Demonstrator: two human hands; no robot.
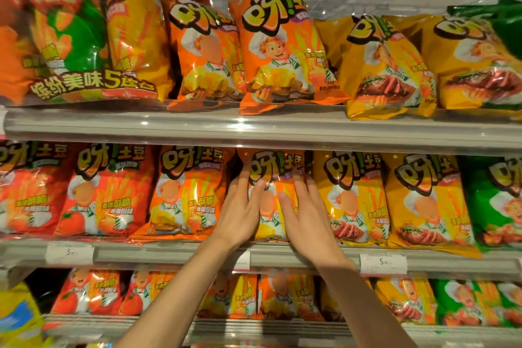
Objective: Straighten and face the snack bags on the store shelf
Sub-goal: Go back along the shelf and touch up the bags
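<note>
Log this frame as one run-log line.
stage: facing middle shelf | left hand: flat on orange bag | right hand: flat on same bag | grip: none

Three grey shelves (254, 127) run across a store rack, each edged with a glossy clear strip catching overhead light, with white price labels (383, 263) clipped to the middle one.

An orange snack bag (272, 195) is standing upright at the middle shelf's center, facing out, partly covered. Orange (186, 192) and red bags (104, 189) are lining up toward 9 o'clock, yellow ones (350, 195) (steak pictured) toward 3 o'clock.
</note>
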